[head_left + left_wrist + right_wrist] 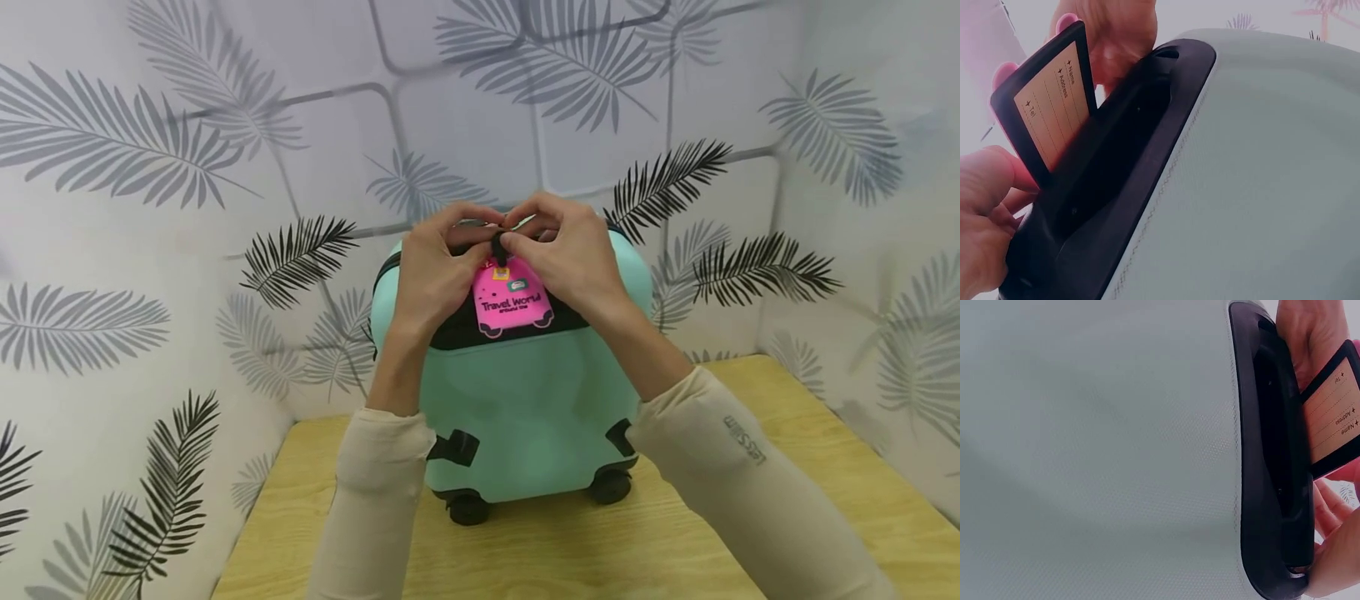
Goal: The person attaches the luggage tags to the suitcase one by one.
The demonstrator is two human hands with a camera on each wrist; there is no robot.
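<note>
A mint-green suitcase stands upright with a black handle at its top. Against the black panel hangs a pink luggage tag printed "Travel World". Its short black strap runs up between my thumbs. My left hand pinches the strap from the left, and my right hand pinches it from the right, fingertips meeting above the handle. The wrist views show the back of the tag, a card with Name, Address and Tel lines. My fingers partly hide the strap's upper end.
The suitcase's black wheels rest on a yellow wood-grain table. Behind it rises a wall with a grey and black leaf pattern. Black corner straps sit low on the case.
</note>
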